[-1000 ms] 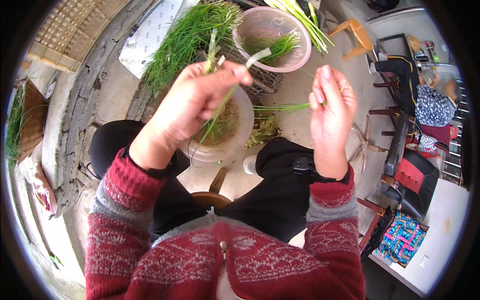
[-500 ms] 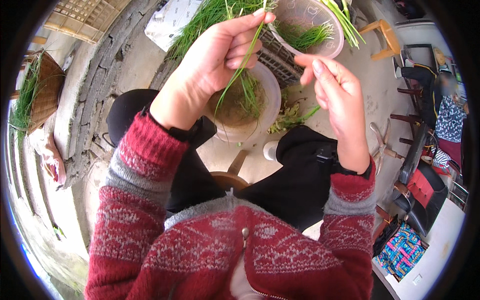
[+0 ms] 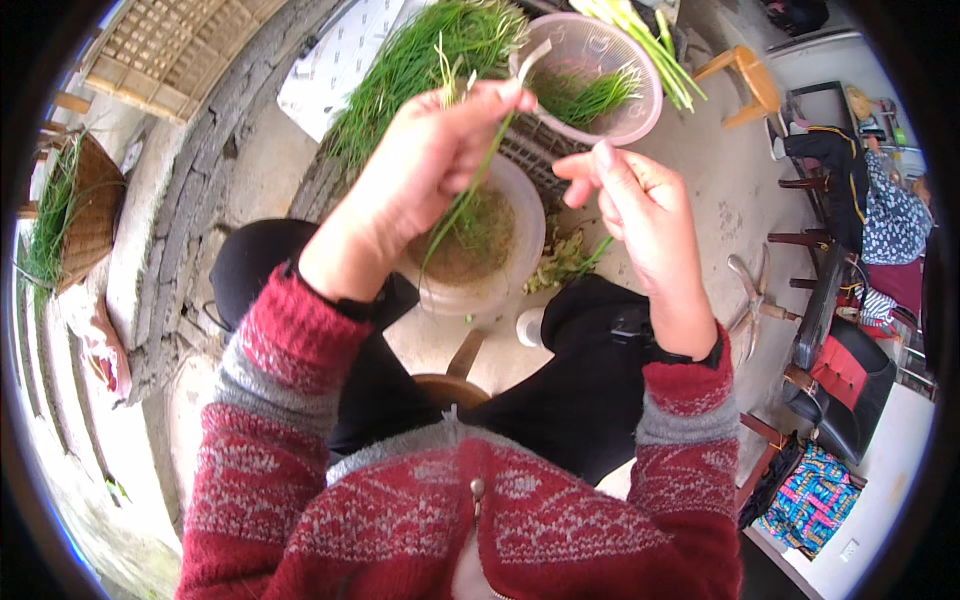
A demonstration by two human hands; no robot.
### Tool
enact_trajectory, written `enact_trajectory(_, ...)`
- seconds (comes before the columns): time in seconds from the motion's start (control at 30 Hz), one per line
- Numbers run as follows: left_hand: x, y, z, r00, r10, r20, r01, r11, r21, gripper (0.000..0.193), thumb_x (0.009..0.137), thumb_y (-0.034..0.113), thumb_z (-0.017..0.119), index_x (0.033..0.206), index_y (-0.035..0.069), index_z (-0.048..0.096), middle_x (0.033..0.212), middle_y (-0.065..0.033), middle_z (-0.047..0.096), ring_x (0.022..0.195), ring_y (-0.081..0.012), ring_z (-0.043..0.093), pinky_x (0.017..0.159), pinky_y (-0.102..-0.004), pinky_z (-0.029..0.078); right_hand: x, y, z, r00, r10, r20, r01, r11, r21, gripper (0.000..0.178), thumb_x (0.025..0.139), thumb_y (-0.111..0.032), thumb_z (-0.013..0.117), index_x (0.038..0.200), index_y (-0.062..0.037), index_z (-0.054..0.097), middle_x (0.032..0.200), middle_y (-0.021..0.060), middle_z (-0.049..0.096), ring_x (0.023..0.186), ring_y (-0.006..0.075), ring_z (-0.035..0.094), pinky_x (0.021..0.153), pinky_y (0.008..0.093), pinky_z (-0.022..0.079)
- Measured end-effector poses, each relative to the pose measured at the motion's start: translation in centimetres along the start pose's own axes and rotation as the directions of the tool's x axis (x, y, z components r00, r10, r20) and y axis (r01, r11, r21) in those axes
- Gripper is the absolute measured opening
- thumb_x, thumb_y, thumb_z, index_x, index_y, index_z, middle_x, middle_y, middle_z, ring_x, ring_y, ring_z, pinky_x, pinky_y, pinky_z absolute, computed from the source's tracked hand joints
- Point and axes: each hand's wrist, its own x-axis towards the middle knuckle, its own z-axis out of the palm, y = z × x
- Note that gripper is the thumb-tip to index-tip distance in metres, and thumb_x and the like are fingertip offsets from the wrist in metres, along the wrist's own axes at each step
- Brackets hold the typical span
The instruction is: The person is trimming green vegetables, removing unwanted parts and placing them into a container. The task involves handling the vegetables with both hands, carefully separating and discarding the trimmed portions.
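My left hand (image 3: pixel 420 165) is closed around a few thin green onions, whose white root ends poke up past the fingertips. One long green onion leaf (image 3: pixel 452 218) hangs down from the grip. To its right, my right hand (image 3: pixel 648 215) is raised with thumb and forefinger stretched out and the other fingers curled; I see nothing in it. Below the hands stands a translucent tub (image 3: pixel 535 235) with murky contents and green bits. Beyond, a heap of green onions (image 3: pixel 425 65) lies beside a pink colander (image 3: pixel 652 90) holding a small bunch of trimmed green onions (image 3: pixel 598 98).
Thick pale-green stalks (image 3: pixel 678 70) lie past the colander. Leafy scraps (image 3: pixel 560 260) are on the floor by the tub. A wooden stool (image 3: pixel 755 90) and a red-and-black chair (image 3: pixel 850 390) stand right, near another person (image 3: pixel 900 215). A woven basket (image 3: pixel 98 220) with greens is left.
The view has shifted slightly, so the surroundings sit differently. My right hand has come a little closer to my left, which still grips the green onions.
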Motion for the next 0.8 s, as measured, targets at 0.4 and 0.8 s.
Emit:
enact_trajectory(0.4, -1.0, -1.6, 2.4, 0.962, -0.196, 0.191, 0.2, 0.98, -0.001, 0.02, 0.096, 0.019, 0.058, 0.102, 0.002, 0.065, 0.053, 0.0112, 0.029, 0.044, -0.0008, 0.023, 0.041, -0.0201, 0.016, 1.3, -0.7, -1.1, 0.872, -0.242, -0.424, 0.427, 0.801, 0.42, 0.04, 0.103, -0.033, 0.042, 0.107, -0.0001, 0.064, 0.077, 0.0077, 0.066, 0.061, 0.012, 0.054, 0.057, 0.0243, 0.039)
enact_trajectory(0.8, -1.5, -1.8, 2.8, 0.919, -0.113, 0.378, 0.035, 0.978, 0.207, 0.014, 0.094, 0.012, 0.061, 0.1, 0.0, 0.066, 0.092, 0.0001, 0.067, 0.084, -0.0051, 0.055, 0.077, -0.0224, 0.046, 0.5, -1.0, -1.5, 0.989, 0.14, 0.048, -0.148, 0.918, 0.367, 0.026, 0.094, -0.028, 0.062, 0.101, -0.003, 0.068, 0.067, -0.0101, 0.051, 0.05, -0.0024, 0.036, 0.043, 0.0151, 0.025)
